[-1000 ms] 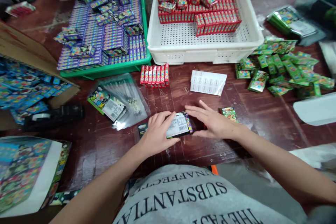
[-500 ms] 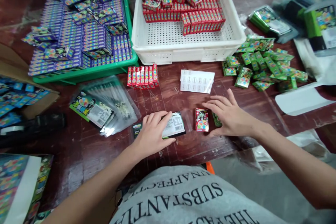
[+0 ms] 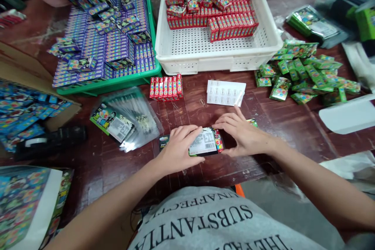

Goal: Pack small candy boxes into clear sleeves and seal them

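On the dark red-brown wooden table (image 3: 196,172), the left hand (image 3: 180,148) lies over a flat black packet with a white printed label (image 3: 205,142) and holds it down — the thumb is at its near edge and the fingers at its far edge. The palm hides the middle of this packet. At the packet's right end shows a small red box with coloured round pictures (image 3: 218,141); how deep it sits in the packet, I cannot tell. The right hand (image 3: 244,136) is half open and curved around this end, with thumb and fingers well apart; whether the fingertips press on the box is not clear. Just behind the right hand, one small green box (image 3: 252,122) is mostly covered by it. Beyond the hands lie a white sheet of round stickers (image 3: 225,93) and a short row of glossy red boxes (image 3: 166,87). To the left is a fan of transparent plastic bags (image 3: 143,119). Farther away stand a white perforated plastic crate (image 3: 218,64) with red boxes, and a green plastic tray (image 3: 102,86) full of purple boxes — some lying loose on top. A loose pile of green boxes (image 3: 310,72) is to the right.
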The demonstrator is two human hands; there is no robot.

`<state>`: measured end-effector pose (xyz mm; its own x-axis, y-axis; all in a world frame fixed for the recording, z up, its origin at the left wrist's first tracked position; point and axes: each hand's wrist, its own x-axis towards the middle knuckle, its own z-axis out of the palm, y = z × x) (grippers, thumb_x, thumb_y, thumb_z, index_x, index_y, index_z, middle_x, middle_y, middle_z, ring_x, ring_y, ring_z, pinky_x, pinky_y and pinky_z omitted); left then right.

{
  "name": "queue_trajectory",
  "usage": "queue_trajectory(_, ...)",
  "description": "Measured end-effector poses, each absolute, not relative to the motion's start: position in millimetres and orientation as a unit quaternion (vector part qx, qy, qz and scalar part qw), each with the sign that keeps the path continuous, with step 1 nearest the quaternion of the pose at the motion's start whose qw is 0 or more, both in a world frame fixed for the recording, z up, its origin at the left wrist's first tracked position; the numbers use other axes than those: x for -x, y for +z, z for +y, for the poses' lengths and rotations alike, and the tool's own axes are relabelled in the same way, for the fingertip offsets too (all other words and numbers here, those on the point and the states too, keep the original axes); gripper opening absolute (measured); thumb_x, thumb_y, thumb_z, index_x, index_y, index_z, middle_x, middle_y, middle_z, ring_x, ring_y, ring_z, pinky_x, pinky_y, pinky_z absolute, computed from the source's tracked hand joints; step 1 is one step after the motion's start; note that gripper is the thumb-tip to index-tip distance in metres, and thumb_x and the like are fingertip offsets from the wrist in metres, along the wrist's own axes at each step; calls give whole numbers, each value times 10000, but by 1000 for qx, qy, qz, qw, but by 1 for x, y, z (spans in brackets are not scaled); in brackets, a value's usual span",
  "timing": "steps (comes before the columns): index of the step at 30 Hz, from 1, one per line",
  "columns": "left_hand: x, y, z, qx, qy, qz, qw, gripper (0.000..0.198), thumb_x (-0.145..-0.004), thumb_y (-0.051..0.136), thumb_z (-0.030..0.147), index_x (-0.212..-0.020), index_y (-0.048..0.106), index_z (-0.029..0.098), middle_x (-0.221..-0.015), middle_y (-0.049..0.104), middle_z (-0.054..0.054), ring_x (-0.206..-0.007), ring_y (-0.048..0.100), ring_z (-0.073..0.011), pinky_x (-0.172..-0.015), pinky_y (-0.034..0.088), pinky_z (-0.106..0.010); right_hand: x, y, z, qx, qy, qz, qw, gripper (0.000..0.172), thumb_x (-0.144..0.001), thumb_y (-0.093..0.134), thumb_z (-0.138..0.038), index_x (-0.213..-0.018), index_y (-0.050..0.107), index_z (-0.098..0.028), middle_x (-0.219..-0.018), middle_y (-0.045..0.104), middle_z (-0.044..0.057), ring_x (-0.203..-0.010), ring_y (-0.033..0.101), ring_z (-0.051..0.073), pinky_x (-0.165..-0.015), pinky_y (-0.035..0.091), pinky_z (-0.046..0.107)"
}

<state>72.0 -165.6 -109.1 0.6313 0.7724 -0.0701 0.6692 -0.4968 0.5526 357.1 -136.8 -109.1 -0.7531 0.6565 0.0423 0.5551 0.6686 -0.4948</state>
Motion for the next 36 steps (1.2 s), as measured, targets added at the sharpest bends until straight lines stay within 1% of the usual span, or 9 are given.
queue_trajectory(3,-80,-110,-168,-856,73,441,259,892,-739,820,375,-1510,394,233,-1452,518,-114,-1298,482,-334,-1065,355,-492,-365,-109,-139,346,214,-908,100,927,-819,690,-675,-1542,361,-196,-1459,557,165,-1419,439,367,-1227,-63,692)
queue_trajectory(7,-79,-112,-170,-855,58,453,245,854,-760,805,387,-1502,407,240,-1456,521,-110,-1285,482,-338,-1041,358,-495,-420,-102,-146,413,187,-889,58,1186,-760,722,-722,-1641,103,-224,-1626,360,196,-1484,330,435,-1199,-17,749)
queue_trajectory(10,-77,-114,-169,-857,61,453,237,837,-767,799,386,-1495,415,233,-1446,527,-114,-1274,487,-339,-1028,361,-494,-458,-100,-152,435,189,-880,23,1029,-793,757,-605,-1613,230,-275,-1580,452,153,-1468,359,432,-1192,27,761)
queue_trajectory(14,-85,-112,-171,-858,69,446,247,835,-764,802,387,-1493,419,242,-1446,523,-105,-1273,487,-333,-1034,362,-491,-447,-104,-154,411,251,-875,59,758,-825,759,-469,-1488,431,-302,-1455,585,103,-1373,500,358,-1218,51,719)
queue_trajectory(18,-91,-110,-176,-856,103,434,260,913,-735,831,390,-1514,386,220,-1441,511,-114,-1293,469,-317,-1087,345,-469,-400,-104,-143,316,318,-890,84,780,-807,781,-397,-1492,430,-273,-1444,587,110,-1362,521,313,-1242,100,657)
queue_trajectory(25,-86,-112,-179,-854,115,451,232,880,-740,826,355,-1500,410,198,-1426,526,-130,-1274,476,-332,-1063,361,-491,-372,-98,-115,257,283,-921,73,834,-765,843,-330,-1497,459,-213,-1438,586,140,-1337,520,321,-1222,250,611)
queue_trajectory(28,-86,-110,-177,-848,126,459,235,846,-758,819,368,-1497,437,212,-1427,518,-128,-1276,477,-327,-1051,374,-489,-373,-96,-110,246,277,-925,81,715,-824,798,-375,-1459,522,-200,-1454,565,159,-1349,502,329,-1156,391,560)
queue_trajectory(31,-87,-108,-175,-842,134,466,236,755,-774,815,390,-1457,518,266,-1430,494,-128,-1277,480,-335,-1039,383,-502,-373,-96,-108,242,268,-927,104,552,-873,746,-427,-1368,619,-220,-1435,569,168,-1352,505,341,-1140,408,572)
queue_trajectory(36,-92,-107,-171,-831,161,483,223,733,-761,829,408,-1431,551,306,-1427,478,-121,-1274,479,-345,-1033,399,-520,-371,-95,-112,278,327,-890,151,636,-865,745,-491,-1423,542,-264,-1539,486,147,-1410,471,325,-1150,423,556)
